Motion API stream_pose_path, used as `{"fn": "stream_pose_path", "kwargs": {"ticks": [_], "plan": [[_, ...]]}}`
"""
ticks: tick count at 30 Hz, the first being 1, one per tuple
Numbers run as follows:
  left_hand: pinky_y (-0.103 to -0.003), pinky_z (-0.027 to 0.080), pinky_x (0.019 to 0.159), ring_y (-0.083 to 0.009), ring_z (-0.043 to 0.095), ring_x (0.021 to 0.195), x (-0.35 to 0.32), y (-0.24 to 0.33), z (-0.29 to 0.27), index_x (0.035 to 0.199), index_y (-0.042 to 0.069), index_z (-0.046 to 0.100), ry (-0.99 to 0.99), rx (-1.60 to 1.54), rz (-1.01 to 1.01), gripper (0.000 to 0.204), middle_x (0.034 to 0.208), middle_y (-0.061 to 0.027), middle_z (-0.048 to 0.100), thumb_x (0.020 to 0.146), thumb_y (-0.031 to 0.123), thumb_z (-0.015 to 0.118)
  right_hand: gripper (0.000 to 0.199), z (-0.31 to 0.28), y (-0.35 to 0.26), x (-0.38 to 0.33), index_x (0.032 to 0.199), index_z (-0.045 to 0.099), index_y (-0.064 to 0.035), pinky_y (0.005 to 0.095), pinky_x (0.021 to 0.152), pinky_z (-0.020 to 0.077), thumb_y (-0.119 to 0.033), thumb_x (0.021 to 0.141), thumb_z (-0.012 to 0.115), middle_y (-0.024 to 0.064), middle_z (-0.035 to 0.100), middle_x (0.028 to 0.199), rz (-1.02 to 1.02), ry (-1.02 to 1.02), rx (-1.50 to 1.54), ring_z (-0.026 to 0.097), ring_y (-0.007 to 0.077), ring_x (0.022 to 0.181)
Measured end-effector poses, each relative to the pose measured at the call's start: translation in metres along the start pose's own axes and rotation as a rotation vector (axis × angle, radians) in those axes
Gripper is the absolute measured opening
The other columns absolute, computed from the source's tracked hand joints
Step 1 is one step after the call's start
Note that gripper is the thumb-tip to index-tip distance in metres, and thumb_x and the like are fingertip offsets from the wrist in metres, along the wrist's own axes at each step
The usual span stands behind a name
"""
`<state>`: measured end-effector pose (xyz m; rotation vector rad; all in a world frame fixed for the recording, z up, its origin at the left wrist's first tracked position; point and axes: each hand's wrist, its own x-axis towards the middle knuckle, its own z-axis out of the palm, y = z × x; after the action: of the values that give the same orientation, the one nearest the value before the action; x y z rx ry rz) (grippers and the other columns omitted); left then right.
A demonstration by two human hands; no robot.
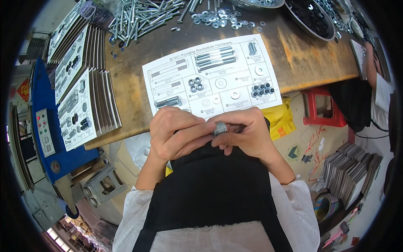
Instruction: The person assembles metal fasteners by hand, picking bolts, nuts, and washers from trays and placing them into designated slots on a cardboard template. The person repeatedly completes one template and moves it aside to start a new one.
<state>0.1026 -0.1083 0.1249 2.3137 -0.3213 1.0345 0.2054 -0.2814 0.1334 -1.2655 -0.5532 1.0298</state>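
Note:
A short stack of silver washers (219, 128) sits between the thumb and fingers of my right hand (245, 130), in front of my apron. My left hand (178, 132) meets it from the other side, its fingers pressed together and the fingertips at the stack's left end. Part of the stack is hidden behind the fingers. Just beyond my hands lies a white hardware card (210, 77) at the table's near edge. It is printed with pictures of bolts, nuts and washers, and several small parts appear fixed to it.
Long bolts (142, 19) are heaped on the worn table (310, 69), beside loose washers (218, 19). A bowl of dark parts (312, 19) stands far right. Stacked cards (77, 111) lean at left, near a blue machine (42, 96). A red stool (323, 109) is right; another person (378, 92) sits beyond.

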Motion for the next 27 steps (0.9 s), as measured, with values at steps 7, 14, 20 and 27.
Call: {"fn": "stream_pose_path", "kwargs": {"ticks": [7,14,20,27], "plan": [[-0.028,0.044,0.061,-0.0163,0.062,0.071,0.0,-0.003,0.01,0.093,0.011,0.073,0.032,-0.06,-0.01,0.035,0.094,-0.0014,0.068,0.06,0.013,0.085,0.024,-0.003,0.002,-0.001,0.105,0.071,0.0004,0.0181,0.049,0.0498,-0.002,0.081,0.075,0.0016,0.064,0.064,0.037,0.015,0.035,0.063,0.006,0.056],[-0.028,0.047,0.067,-0.0187,0.062,0.077,0.008,-0.009,0.004,0.093,0.006,0.073,-0.121,-0.31,-0.193,0.035,0.095,-0.0063,0.069,0.059,0.005,0.079,0.02,-0.006,0.007,0.003,0.103,0.073,-0.0006,0.0175,0.048,0.0487,-0.004,0.083,0.074,0.0028,0.066,0.065,0.033,-0.015,0.072,0.062,0.0052,0.054],[-0.029,0.05,0.075,-0.0201,0.063,0.081,-0.008,-0.037,0.002,0.096,0.001,0.069,-0.047,-0.562,-0.515,0.028,0.088,-0.0087,0.065,0.069,0.004,0.074,0.019,-0.004,0.001,-0.001,0.1,0.075,-0.0069,0.0161,0.048,0.045,-0.01,0.081,0.077,0.0009,0.065,0.065,0.134,-0.16,0.073,0.061,0.0047,0.053],[-0.037,0.044,0.071,-0.0246,0.059,0.077,-0.035,-0.038,0.042,0.095,0.007,0.063,-0.619,0.266,-0.367,0.02,0.083,-0.008,0.059,0.077,0.014,0.071,0.022,0.014,0.013,0.004,0.101,0.075,-0.0077,0.016,0.051,0.0453,-0.013,0.081,0.077,-0.0002,0.065,0.064,0.175,-0.348,-0.088,0.063,0.0059,0.053]]}}
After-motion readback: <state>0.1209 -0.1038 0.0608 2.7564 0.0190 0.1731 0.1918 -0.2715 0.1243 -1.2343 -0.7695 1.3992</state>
